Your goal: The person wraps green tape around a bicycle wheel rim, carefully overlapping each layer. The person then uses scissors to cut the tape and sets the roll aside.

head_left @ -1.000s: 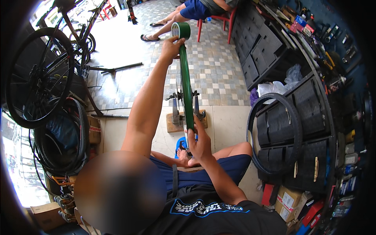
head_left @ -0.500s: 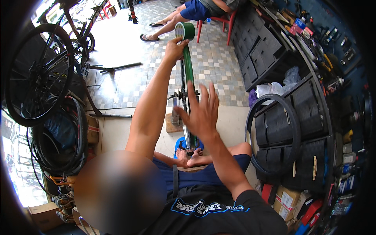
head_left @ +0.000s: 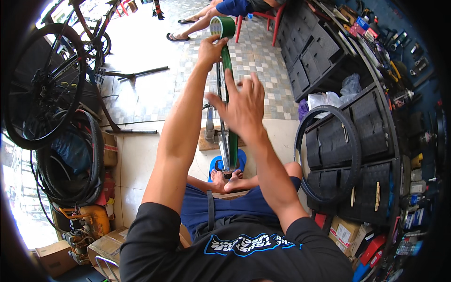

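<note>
Tape (head_left: 228,27), green, one roll: located at the far end of the upright wheel (head_left: 224,148), its strip (head_left: 226,58) running down toward us along the rim.

Left hand (head_left: 209,52): closed, thumb and fingers pinching the roll's lower edge.

Right hand (head_left: 244,110): fingers spread, somewhat blurred, nothing seen in its grip; forefinger over the strip, contact we cannot tell.

Change noted: a second ago the right hand was at the strip's lower length; it has since left that place and risen toward the roll. We judge that the near length now stays put unaided, leaving the right hand free for the upper stretch.

Edges: wheel held in a stand (head_left: 210,124) on a wood block (head_left: 205,141); its near end just beside our feet (head_left: 218,181), where we judge clearance tight.

Room, right: pale floor (head_left: 277,136) between wheel and loose tyre (head_left: 355,141), enough, we judge, for the elbow; drawers (head_left: 300,51) beyond.

Room, left: more floor, then bike (head_left: 41,80) and stacked tyres (head_left: 96,155), well apart from the left forearm
</note>
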